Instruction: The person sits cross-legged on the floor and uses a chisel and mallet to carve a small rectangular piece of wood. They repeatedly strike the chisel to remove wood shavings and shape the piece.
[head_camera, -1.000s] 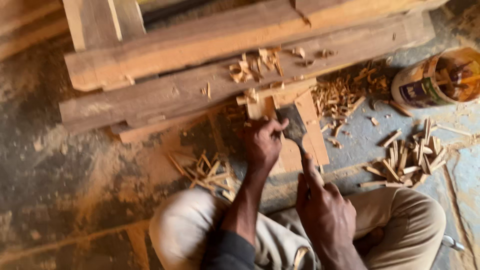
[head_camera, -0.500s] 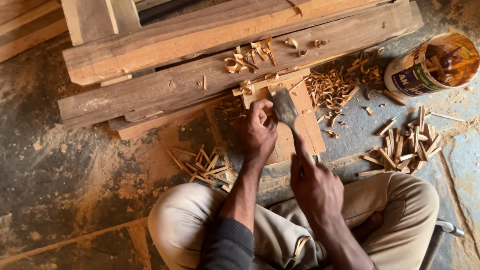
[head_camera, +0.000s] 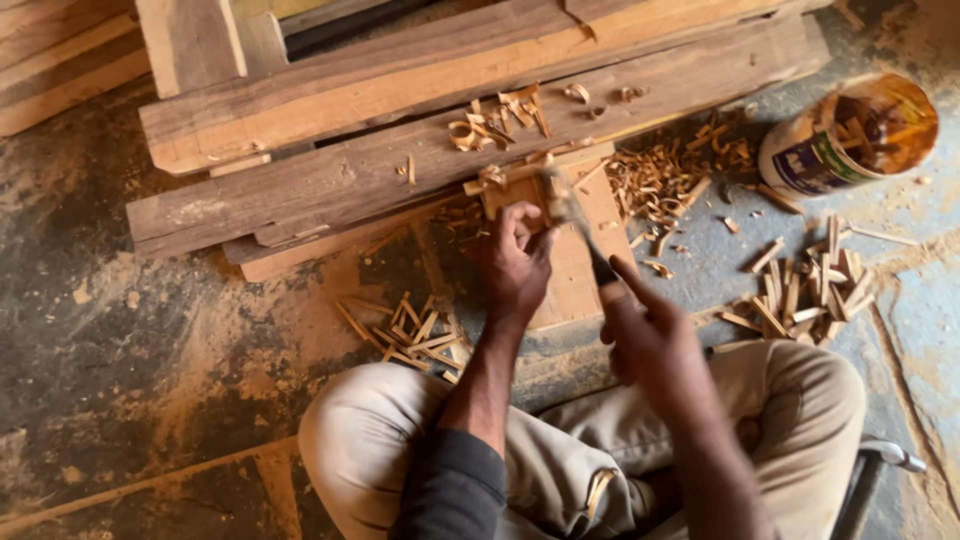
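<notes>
My left hand (head_camera: 517, 262) holds a small upright piece of wood (head_camera: 508, 193) on a flat wooden block (head_camera: 575, 270) on the floor. My right hand (head_camera: 655, 345) grips the handle of a small hatchet (head_camera: 572, 218), index finger stretched along it. The blurred blade is up by the top of the small piece, just right of my left fingers. Curled wood shavings (head_camera: 660, 180) lie around the block. My knees in beige trousers (head_camera: 800, 410) frame the bottom of the view.
Thick rough planks (head_camera: 330, 175) lie stacked across the back. A round tin (head_camera: 850, 135) with brown contents stands at the right. Piles of split wooden pegs lie at the right (head_camera: 800, 290) and near my left knee (head_camera: 410, 330). The concrete floor is dusty.
The hatchet has moved up and away from me, from low by my knee to the top of the small piece. My left hand has kept its hold on the piece.
</notes>
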